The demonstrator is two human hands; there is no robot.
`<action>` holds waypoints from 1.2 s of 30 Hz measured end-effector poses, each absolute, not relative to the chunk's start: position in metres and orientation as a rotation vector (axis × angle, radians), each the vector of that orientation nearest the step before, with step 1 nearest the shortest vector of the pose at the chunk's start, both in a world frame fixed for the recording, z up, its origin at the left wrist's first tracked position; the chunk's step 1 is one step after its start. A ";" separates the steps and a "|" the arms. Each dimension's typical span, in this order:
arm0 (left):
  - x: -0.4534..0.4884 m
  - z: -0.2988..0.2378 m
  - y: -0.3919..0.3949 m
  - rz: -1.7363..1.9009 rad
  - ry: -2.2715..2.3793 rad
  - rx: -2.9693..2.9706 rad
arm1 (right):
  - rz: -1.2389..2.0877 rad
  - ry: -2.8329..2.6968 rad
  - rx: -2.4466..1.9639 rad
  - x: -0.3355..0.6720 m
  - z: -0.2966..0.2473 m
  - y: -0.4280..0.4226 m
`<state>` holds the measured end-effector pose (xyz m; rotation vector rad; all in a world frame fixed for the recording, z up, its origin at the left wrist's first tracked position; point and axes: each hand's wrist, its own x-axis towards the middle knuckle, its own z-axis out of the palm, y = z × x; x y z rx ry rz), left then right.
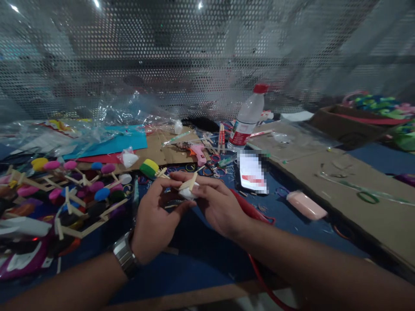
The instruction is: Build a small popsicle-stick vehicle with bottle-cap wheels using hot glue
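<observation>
Both my hands meet over the dark blue table top. My left hand, with a metal watch on the wrist, pinches a small white foam piece with thumb and fingers. My right hand closes on the same piece from the right and holds the thin wooden sticks that jut up from it. Just behind the hands lies a yellow and green foam piece with sticks in it.
A heap of coloured foam balls on wooden sticks fills the left. A pink glue gun, a water bottle, a phone, a pink block and a red cord lie behind and right. Cardboard sheets cover the right.
</observation>
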<state>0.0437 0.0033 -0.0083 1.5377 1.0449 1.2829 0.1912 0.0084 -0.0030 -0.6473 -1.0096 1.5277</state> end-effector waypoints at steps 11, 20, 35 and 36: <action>0.045 -0.008 0.001 1.276 1.047 1.580 | 1.394 -1.078 -0.720 0.188 -0.004 0.007; 0.047 -0.006 0.001 1.305 1.054 1.541 | 1.450 -0.994 -0.732 0.187 -0.004 0.006; 0.044 -0.006 0.000 1.308 1.071 1.575 | 1.302 -1.166 -0.790 0.188 -0.003 0.003; 0.045 -0.006 0.000 1.312 1.065 1.567 | 1.296 -1.166 -0.784 0.187 -0.003 0.002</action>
